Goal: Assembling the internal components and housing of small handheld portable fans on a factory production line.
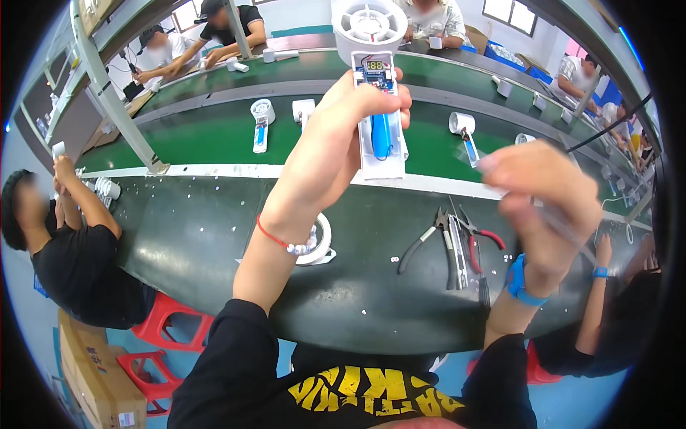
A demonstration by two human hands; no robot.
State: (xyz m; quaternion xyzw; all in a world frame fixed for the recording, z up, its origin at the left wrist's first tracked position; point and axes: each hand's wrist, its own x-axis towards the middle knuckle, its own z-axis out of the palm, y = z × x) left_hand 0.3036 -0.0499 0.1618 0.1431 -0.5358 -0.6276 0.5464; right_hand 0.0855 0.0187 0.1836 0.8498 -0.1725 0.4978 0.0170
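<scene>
My left hand (pixel 325 136) is raised over the bench, wrapped round the white handle of a handheld fan (pixel 368 32). The handle's front is uncovered, showing a small circuit board with a lit display (pixel 374 66) and a blue battery cell (pixel 381 137); my thumb lies across the board's lower part. To the right, my right hand (pixel 550 189) is blurred by motion, thumb and fingers bent together. A thin, see-through strip (pixel 564 223) appears to run through it, too smeared to name. That hand is apart from the fan.
On the dark bench lie dark-handled cutters (pixel 420 242), red-handled pliers (pixel 487 237) and other slim tools. A white ring (pixel 321 239) sits partly behind my left forearm. Opened fans (pixel 261 127) rest on the green conveyor (pixel 214 136). Other people work on both sides and opposite.
</scene>
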